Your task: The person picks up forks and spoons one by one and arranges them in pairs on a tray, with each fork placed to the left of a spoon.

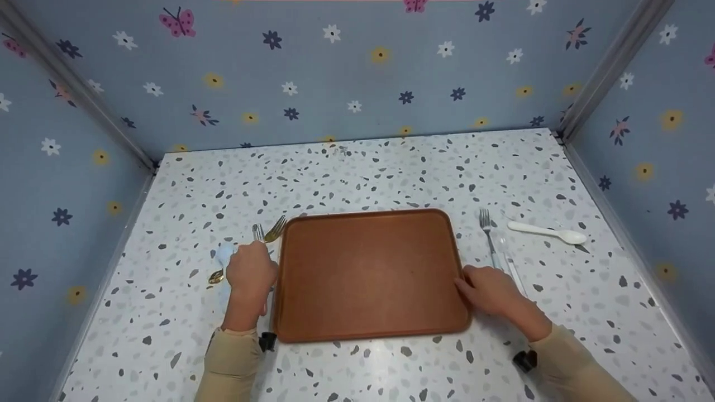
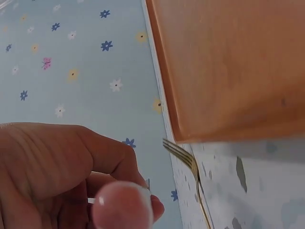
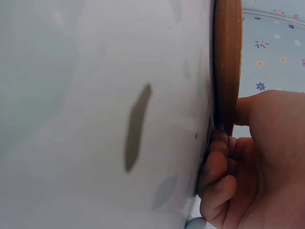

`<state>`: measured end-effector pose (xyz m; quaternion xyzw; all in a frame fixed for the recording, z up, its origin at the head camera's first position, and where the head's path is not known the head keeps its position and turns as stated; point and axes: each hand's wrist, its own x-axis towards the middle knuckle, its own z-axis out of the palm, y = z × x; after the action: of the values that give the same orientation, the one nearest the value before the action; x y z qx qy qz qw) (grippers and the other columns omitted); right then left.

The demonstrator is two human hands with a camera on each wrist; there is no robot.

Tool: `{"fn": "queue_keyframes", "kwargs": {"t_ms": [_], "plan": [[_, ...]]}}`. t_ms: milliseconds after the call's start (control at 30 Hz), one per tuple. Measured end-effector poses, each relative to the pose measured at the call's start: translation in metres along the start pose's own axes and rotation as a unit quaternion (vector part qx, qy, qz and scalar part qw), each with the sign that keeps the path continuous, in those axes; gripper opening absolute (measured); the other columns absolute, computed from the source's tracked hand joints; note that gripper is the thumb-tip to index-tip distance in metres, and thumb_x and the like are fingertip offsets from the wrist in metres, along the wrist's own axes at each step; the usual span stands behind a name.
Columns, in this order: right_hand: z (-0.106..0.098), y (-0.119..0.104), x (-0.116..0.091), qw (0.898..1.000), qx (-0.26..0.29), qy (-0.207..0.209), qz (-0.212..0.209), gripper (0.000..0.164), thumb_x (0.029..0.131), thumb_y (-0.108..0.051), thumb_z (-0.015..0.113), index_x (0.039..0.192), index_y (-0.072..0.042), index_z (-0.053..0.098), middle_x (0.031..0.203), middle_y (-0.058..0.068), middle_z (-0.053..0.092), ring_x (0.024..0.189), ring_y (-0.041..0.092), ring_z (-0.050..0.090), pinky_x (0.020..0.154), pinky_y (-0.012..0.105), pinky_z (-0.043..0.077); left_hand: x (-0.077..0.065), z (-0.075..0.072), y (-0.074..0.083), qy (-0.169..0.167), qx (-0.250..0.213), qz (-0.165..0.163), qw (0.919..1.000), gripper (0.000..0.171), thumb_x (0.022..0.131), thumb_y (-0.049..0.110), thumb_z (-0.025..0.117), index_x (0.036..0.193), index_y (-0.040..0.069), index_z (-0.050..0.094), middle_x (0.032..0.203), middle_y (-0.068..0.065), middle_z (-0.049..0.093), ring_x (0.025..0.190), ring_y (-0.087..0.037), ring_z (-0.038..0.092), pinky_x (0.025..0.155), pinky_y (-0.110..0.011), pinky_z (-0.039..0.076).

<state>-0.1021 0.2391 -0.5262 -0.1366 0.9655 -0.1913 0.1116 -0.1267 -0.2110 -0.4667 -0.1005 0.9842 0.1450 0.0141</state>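
Observation:
A brown rectangular tray (image 1: 371, 273) lies on the speckled tabletop in the head view. My right hand (image 1: 494, 290) grips its right edge; in the right wrist view the thumb is at the tray rim (image 3: 228, 62) and the other fingers curl at its underside. Left of the tray, my left hand (image 1: 251, 271) pinches a silver fork (image 1: 258, 232), whose tines show past the knuckles. A gold fork (image 1: 275, 230) lies between that hand and the tray, also visible in the left wrist view. Partly hidden beside the left hand are a light blue spoon (image 1: 224, 254) and a gold spoon (image 1: 216, 277).
To the right of the tray lie a silver fork (image 1: 486, 222), a clear plastic utensil (image 1: 514, 269) and a white spoon (image 1: 547, 231). Flower-patterned walls (image 1: 357, 72) enclose the tabletop (image 1: 391, 173) at the back and both sides.

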Motion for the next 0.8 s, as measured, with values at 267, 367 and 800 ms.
{"fn": "queue_keyframes", "kwargs": {"t_ms": [267, 367, 800], "plan": [[0.000, 0.001, -0.001, 1.000, 0.007, -0.005, 0.005, 0.029, 0.100, -0.032, 0.053, 0.077, -0.014, 0.054, 0.059, -0.002, 0.047, 0.051, 0.015, 0.045, 0.049, 0.032, 0.037, 0.000, 0.007, 0.020, -0.012, 0.008, 0.013, 0.9998, 0.013, 0.085, 0.003, 0.057, 0.078, -0.005, 0.065, 0.080, -0.026, 0.065, 0.067, -0.038, 0.064, 0.048, -0.050, 0.050], [0.000, 0.001, 0.001, 1.000, 0.004, 0.000, -0.003, 0.029, 0.100, -0.032, 0.053, 0.078, -0.014, 0.054, 0.059, -0.002, 0.047, 0.051, 0.016, 0.045, 0.049, 0.032, 0.036, 0.000, 0.009, 0.026, -0.010, 0.007, 0.014, 0.9998, 0.017, 0.086, 0.003, 0.056, 0.088, -0.010, 0.067, 0.089, -0.031, 0.065, 0.077, -0.045, 0.064, 0.054, -0.060, 0.050], [0.001, 0.000, 0.001, 1.000, 0.002, -0.010, 0.009, 0.032, 0.101, -0.035, 0.051, 0.077, -0.015, 0.054, 0.059, -0.002, 0.048, 0.051, 0.016, 0.045, 0.049, 0.033, 0.037, -0.002, 0.016, 0.044, -0.032, 0.017, 0.019, 0.9992, 0.014, 0.088, 0.004, 0.060, 0.091, -0.007, 0.067, 0.086, -0.026, 0.066, 0.077, -0.040, 0.066, 0.059, -0.051, 0.053]]}}
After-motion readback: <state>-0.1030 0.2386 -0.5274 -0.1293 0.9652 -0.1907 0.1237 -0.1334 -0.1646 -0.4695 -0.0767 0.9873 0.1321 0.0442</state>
